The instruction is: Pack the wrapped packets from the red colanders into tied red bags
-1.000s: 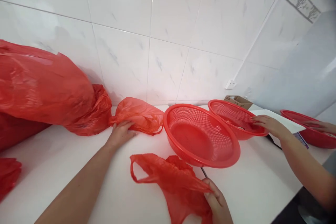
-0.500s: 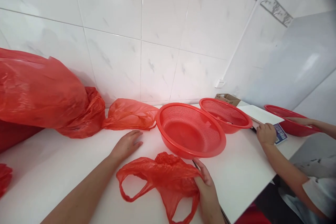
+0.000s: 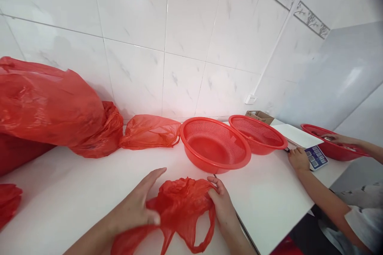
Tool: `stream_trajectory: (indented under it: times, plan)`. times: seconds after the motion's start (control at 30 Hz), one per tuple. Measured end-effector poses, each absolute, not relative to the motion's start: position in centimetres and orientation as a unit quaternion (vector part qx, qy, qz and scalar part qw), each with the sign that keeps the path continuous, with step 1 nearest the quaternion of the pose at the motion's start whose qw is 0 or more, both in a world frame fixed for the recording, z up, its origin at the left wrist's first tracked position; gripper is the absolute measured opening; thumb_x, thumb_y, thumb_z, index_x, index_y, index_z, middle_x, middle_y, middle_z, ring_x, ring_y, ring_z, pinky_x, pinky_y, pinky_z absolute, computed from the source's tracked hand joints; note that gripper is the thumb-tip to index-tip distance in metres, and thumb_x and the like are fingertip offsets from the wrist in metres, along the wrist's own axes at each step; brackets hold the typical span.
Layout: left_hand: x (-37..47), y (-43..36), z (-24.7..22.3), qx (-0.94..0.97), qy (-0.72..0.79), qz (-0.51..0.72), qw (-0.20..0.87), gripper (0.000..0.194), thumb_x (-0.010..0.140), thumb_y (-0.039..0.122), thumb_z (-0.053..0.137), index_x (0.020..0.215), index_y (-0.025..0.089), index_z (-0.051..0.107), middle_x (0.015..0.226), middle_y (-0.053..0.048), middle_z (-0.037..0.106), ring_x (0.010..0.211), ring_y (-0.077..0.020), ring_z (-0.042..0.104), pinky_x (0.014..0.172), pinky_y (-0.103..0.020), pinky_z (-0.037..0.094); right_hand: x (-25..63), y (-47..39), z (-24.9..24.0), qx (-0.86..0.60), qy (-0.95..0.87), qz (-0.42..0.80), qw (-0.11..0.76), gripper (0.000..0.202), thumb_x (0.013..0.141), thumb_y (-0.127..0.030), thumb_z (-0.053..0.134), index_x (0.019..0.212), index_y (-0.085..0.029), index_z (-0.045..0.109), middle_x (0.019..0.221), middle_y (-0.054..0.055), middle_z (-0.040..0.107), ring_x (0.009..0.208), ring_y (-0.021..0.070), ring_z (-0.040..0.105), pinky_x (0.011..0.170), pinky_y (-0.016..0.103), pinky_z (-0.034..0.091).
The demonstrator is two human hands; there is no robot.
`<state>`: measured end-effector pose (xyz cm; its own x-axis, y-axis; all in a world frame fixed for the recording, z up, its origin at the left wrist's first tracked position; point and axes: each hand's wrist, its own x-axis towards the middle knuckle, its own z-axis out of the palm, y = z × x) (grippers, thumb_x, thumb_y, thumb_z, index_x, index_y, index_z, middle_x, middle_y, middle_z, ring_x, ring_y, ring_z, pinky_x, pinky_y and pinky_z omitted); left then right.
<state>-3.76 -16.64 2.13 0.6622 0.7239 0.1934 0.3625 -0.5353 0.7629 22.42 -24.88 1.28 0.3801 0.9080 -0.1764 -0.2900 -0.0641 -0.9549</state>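
Note:
A thin red plastic bag (image 3: 182, 203) with loop handles lies crumpled on the white table, low in the middle of the view. My left hand (image 3: 137, 203) is at the bag's left side, its fingers spread and its thumb over the plastic. At the bag's right edge, my right hand (image 3: 221, 199) pinches the plastic between thumb and fingers. Just beyond the bag stands a red perforated basket (image 3: 214, 147), with nothing in it. Another flattened red bag (image 3: 152, 131) rests beside this basket, near the wall.
Large filled red bags (image 3: 50, 103) stand at the left. A second red basket (image 3: 259, 133), a cardboard box (image 3: 259, 116) and a scale (image 3: 316, 157) are at the right. A person's hand (image 3: 299, 159) touches the scale; their other hand is in a far red basket (image 3: 335, 151).
My left hand has come down and nearer, over the bag, with its fingers spread. The bag has bunched up and shifted left with my right hand. The other person's hands have moved slightly.

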Motion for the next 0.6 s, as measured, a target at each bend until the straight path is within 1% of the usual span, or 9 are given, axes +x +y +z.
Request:
stream_trajectory:
  times: [0.03,0.1,0.17,0.23,0.27,0.33,0.4,0.5,0.6]
  plan:
    - [-3.8,-17.7,2.0,0.866,0.321,0.242,0.297,0.105,0.056,0.059,0.073,0.145,0.039,0.021,0.155,-0.004,0.018,0.139,-0.036,0.019,0.109,-0.057,0.025,22.2,-24.9,1.2,-0.552,-0.294,0.474,0.62,0.03,0.074,-0.028,0.057,0.103,-0.021,0.053,0.09,0.003,0.064,0.07,0.0155,0.059,0.066,0.026,0.046]
    - [-3.8,-19.8,1.5,0.908,0.3,0.227,0.185,0.112,0.05,0.05,0.08,0.144,0.043,0.021,0.156,-0.002,0.014,0.139,-0.0394,0.016,0.109,-0.062,0.02,21.6,-24.9,1.4,-0.562,-0.322,0.462,0.606,0.016,0.074,-0.028,0.055,0.088,-0.02,0.057,0.08,0.001,0.062,0.065,0.0139,0.054,0.06,0.024,0.043]
    - [-3.8,-21.3,0.8,0.926,0.281,0.23,0.099,0.106,0.051,0.044,0.079,0.142,0.046,0.025,0.154,-0.002,0.02,0.138,-0.0411,0.021,0.108,-0.066,0.019,21.0,-25.0,1.9,-0.572,-0.346,0.449,0.593,0.008,0.074,-0.026,0.053,0.076,-0.019,0.056,0.07,-0.001,0.057,0.06,0.0123,0.048,0.055,0.022,0.04]
    - [-4.1,-22.0,0.0,0.928,0.276,0.244,0.051,0.09,0.061,0.038,0.073,0.14,0.047,0.031,0.149,-0.002,0.034,0.132,-0.0392,0.034,0.105,-0.064,0.027,20.5,-25.3,2.6,-0.58,-0.362,0.442,0.581,0.008,0.074,-0.025,0.052,0.069,-0.019,0.052,0.062,-0.003,0.051,0.055,0.011,0.043,0.052,0.021,0.036]
    - [-4.4,-22.1,-0.3,0.926,0.28,0.249,0.046,0.078,0.067,0.034,0.068,0.137,0.047,0.036,0.144,-0.002,0.043,0.127,-0.0361,0.043,0.103,-0.059,0.036,20.4,-25.5,3.1,-0.582,-0.368,0.442,0.575,0.008,0.073,-0.025,0.052,0.067,-0.019,0.051,0.061,-0.004,0.049,0.054,0.0105,0.041,0.05,0.021,0.034]
    - [-5.2,-21.9,-0.7,0.915,0.31,0.249,0.073,0.055,0.077,0.024,0.055,0.128,0.043,0.05,0.129,0.0,0.059,0.111,-0.0271,0.059,0.093,-0.043,0.05,20.5,-26.0,3.9,-0.574,-0.387,0.451,0.564,0.006,0.073,-0.024,0.053,0.069,-0.019,0.052,0.062,-0.004,0.05,0.055,0.0105,0.042,0.051,0.021,0.034]
    - [-6.2,-21.5,-0.6,0.888,0.366,0.25,0.125,0.042,0.081,0.018,0.046,0.116,0.037,0.061,0.116,0.002,0.067,0.098,-0.02,0.066,0.082,-0.028,0.055,21.1,-26.6,4.6,-0.558,-0.413,0.448,0.564,0.01,0.072,-0.025,0.056,0.08,-0.019,0.057,0.071,-0.002,0.054,0.063,0.0123,0.048,0.059,0.023,0.04]
    - [-7.3,-21.1,0.6,0.806,0.479,0.293,0.186,0.031,0.082,0.022,0.046,0.104,0.031,0.066,0.107,0.003,0.07,0.093,-0.0181,0.067,0.078,-0.022,0.054,22.8,-27.3,5.1,-0.561,-0.439,0.416,0.565,0.029,0.072,-0.032,0.061,0.099,-0.02,0.059,0.084,0.001,0.058,0.082,0.0167,0.054,0.076,0.028,0.044]
    - [-7.6,-21.0,2.3,0.673,0.604,0.348,0.247,0.027,0.081,0.03,0.046,0.102,0.027,0.064,0.088,0.002,0.072,0.078,-0.0176,0.068,0.066,-0.022,0.053,24.3,-27.6,4.9,-0.603,-0.417,0.394,0.555,0.033,0.075,-0.043,0.058,0.098,-0.02,0.059,0.085,0.003,0.059,0.086,0.0191,0.056,0.076,0.031,0.045]
